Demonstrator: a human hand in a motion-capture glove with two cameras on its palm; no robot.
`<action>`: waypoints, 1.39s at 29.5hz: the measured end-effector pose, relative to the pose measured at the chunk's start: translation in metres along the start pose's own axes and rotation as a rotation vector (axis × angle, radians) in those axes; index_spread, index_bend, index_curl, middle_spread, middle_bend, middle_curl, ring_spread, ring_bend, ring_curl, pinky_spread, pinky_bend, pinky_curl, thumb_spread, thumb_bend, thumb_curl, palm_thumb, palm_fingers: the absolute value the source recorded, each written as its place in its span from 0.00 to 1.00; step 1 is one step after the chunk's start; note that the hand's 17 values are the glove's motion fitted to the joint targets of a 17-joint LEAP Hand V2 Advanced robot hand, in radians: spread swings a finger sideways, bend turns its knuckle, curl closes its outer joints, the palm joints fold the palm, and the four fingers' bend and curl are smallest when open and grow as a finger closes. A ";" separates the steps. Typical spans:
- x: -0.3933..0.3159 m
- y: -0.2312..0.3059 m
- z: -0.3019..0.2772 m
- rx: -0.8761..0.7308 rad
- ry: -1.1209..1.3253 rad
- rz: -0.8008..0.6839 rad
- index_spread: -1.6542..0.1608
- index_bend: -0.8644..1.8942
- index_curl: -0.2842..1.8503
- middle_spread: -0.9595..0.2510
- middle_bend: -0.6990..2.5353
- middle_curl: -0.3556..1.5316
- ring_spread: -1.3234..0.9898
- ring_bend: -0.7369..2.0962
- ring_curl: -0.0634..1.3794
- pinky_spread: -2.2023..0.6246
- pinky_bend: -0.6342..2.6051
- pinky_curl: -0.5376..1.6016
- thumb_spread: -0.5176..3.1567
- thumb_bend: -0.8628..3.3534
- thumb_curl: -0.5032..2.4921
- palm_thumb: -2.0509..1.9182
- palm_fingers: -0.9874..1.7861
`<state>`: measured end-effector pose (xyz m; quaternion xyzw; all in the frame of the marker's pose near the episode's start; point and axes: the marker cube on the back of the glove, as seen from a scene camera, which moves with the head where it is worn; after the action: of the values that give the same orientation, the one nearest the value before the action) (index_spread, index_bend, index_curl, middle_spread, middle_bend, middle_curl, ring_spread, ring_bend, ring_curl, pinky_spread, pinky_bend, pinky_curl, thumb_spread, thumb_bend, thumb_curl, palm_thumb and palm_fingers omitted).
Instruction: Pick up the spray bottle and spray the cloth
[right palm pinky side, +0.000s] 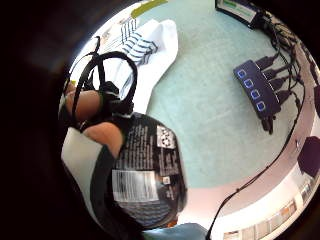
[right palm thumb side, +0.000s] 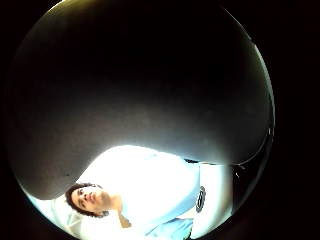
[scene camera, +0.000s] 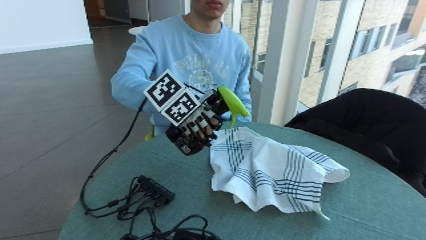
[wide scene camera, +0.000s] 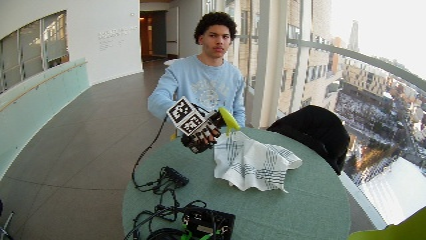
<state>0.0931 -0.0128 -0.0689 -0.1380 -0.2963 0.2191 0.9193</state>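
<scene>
black gloved right hand (scene camera: 196, 125) has its grip clamped on the dark spray bottle with a green nozzle (scene camera: 233, 102), lifted; spraying the white striped cloth (scene camera: 273, 172) is left.

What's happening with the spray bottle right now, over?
Gloved right hand grips the spray bottle, lifted above the table. Nozzle faces the striped cloth lying beside it. Nothing between them.
</scene>
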 end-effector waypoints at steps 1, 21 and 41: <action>-0.003 0.000 0.000 0.019 -0.020 -0.017 0.79 0.37 0.32 0.72 0.30 0.43 0.56 0.40 0.30 0.83 0.26 0.42 0.35 0.20 0.38 0.75 0.76; -0.173 -0.016 0.096 0.174 -0.508 -0.588 0.79 0.37 0.33 0.72 0.30 0.43 0.56 0.40 0.30 0.83 0.26 0.42 0.35 0.20 0.38 0.75 0.77; -0.233 -0.063 0.236 0.120 -0.502 -0.701 0.79 0.37 0.33 0.72 0.30 0.43 0.55 0.40 0.30 0.82 0.26 0.43 0.36 0.20 0.37 0.75 0.77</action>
<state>-0.1994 -0.1515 0.0276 0.0824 -0.5264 -0.0625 0.8439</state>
